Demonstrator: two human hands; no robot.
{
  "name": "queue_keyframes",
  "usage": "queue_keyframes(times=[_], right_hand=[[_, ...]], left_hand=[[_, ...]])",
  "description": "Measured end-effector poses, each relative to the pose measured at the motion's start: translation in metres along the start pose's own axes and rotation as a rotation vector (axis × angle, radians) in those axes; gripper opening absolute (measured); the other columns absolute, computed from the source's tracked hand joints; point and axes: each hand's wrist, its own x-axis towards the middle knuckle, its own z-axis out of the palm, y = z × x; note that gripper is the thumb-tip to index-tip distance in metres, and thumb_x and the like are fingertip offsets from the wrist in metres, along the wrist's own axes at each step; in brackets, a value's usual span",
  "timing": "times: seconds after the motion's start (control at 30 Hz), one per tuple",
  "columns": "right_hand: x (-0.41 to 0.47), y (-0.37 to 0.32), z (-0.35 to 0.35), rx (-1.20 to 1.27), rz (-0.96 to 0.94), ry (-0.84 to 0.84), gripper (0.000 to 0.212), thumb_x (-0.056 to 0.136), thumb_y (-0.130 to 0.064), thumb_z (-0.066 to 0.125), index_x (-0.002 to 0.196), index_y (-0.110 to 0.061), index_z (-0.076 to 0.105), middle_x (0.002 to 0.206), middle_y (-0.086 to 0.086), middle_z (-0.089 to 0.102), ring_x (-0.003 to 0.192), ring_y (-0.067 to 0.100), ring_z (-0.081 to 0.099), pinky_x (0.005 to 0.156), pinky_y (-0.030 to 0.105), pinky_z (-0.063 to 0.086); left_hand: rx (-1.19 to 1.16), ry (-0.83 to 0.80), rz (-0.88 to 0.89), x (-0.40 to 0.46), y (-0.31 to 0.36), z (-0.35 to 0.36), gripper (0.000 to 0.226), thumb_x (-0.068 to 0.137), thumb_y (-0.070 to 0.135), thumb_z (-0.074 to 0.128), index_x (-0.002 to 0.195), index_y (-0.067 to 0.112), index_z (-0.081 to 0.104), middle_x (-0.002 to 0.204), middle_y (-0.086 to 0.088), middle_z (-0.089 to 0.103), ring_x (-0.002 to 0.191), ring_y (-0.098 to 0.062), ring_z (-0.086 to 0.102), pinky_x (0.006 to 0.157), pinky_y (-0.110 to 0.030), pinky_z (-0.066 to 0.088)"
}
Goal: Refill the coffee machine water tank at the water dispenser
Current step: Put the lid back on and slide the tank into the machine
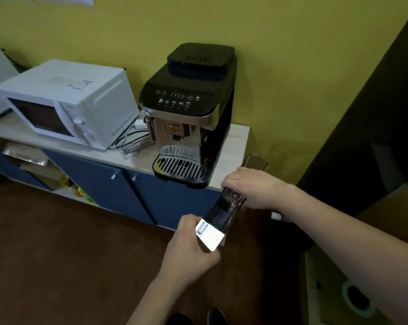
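Beside the coffee machine (186, 113) on the counter (238, 141), both hands, left (193, 245) and right (254, 186), grip the water tank (224, 209); carry it level, supporting both ends.

Matte olive-yellow painted wall (280, 55) behind. Dark brown floor (57, 254) below. Low cabinet with blue doors (100, 181) stands against the wall, topped by a pale wood-grain countertop (236, 146). White box-shaped microwave oven (67, 102) rests on it. Lighting dim, even.
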Motion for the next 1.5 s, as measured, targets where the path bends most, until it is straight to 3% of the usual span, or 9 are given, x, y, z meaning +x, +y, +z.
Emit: queue_keyframes(times=[0.13,0.33,0.67,1.0,1.1,1.2,1.3,1.4,1.5], right_hand=[[0.031,0.033,-0.014,-0.062,0.06,-0.008,0.062,0.074,-0.029,0.08,0.128,-0.028,0.05,0.135,-0.005,0.057,0.127,0.017,0.052,0.115,0.035,0.028],[0.067,0.098,-0.051,-0.158,0.081,0.017,0.058,0.079,-0.012,0.071,0.131,-0.027,0.048,0.138,-0.003,0.057,0.131,0.019,0.05,0.114,0.037,0.037],[0.132,0.196,-0.056,-0.272,0.072,-0.055,0.068,0.085,-0.001,0.064,0.147,-0.018,0.041,0.156,0.009,0.039,0.148,0.023,0.029,0.124,0.04,0.018],[0.156,0.214,-0.026,-0.185,0.149,-0.168,0.077,0.093,0.004,0.046,0.157,-0.023,0.014,0.167,0.003,0.006,0.154,0.022,0.001,0.122,0.037,0.003],[0.146,0.2,-0.031,-0.172,0.269,-0.194,0.09,0.09,0.003,0.051,0.158,-0.025,-0.001,0.166,0.007,-0.01,0.153,0.025,-0.01,0.124,0.041,0.0],[0.134,0.173,-0.045,-0.147,0.405,-0.242,0.081,0.093,-0.007,0.05,0.158,-0.019,0.005,0.165,0.013,-0.013,0.152,0.03,-0.015,0.124,0.046,-0.001],[0.121,0.13,-0.063,-0.029,0.459,-0.152,0.07,0.095,-0.017,0.048,0.157,-0.014,0.016,0.166,0.013,0.002,0.153,0.031,-0.003,0.124,0.044,0.0],[0.121,0.08,-0.073,0.248,0.449,-0.068,0.054,0.095,-0.03,0.053,0.146,-0.02,0.041,0.148,0.006,0.046,0.138,0.026,0.04,0.114,0.034,0.031],[0.154,0.035,-0.074,0.635,0.371,-0.271,0.032,0.096,-0.037,0.055,0.128,-0.029,0.057,0.126,-0.005,0.06,0.113,0.015,0.058,0.095,0.031,0.048]], left_hand=[[0.035,-0.021,0.057,0.054,-0.001,-0.012,0.057,0.065,0.043,0.077,0.108,0.038,0.039,0.106,0.016,0.046,0.092,-0.005,0.055,0.076,-0.035,0.056],[-0.013,0.009,0.126,0.131,0.028,-0.018,0.058,0.069,0.048,0.078,0.11,0.036,0.038,0.106,0.016,0.04,0.093,-0.005,0.052,0.075,-0.033,0.055],[-0.05,0.106,0.06,0.239,0.048,0.027,0.06,0.07,0.048,0.079,0.111,0.033,0.037,0.107,0.014,0.039,0.098,-0.007,0.052,0.075,-0.03,0.056],[0.04,0.098,-0.04,0.279,0.041,0.053,0.071,0.072,0.065,0.071,0.123,0.027,0.04,0.12,0.009,0.044,0.113,-0.012,0.054,0.081,-0.031,0.056],[0.0,0.035,-0.044,0.277,0.039,0.048,0.079,0.073,0.059,0.076,0.134,0.025,0.037,0.133,0.007,0.041,0.125,-0.013,0.049,0.094,-0.033,0.052],[-0.071,-0.103,-0.03,0.265,0.024,0.027,0.088,0.077,0.051,0.076,0.147,0.03,0.027,0.144,0.015,0.032,0.133,-0.005,0.038,0.109,-0.029,0.039],[0.013,-0.183,-0.025,0.252,-0.015,-0.011,0.07,0.087,0.043,0.069,0.146,0.033,0.033,0.138,0.02,0.037,0.129,0.001,0.04,0.107,-0.023,0.038],[0.022,-0.214,-0.146,0.25,-0.066,-0.059,0.053,0.091,0.037,0.066,0.139,0.029,0.045,0.129,0.016,0.05,0.117,-0.002,0.051,0.103,-0.025,0.044],[-0.012,-0.154,-0.245,0.26,-0.118,-0.108,0.048,0.089,0.029,0.07,0.133,0.018,0.053,0.113,0.007,0.059,0.104,-0.007,0.06,0.099,-0.035,0.05]])
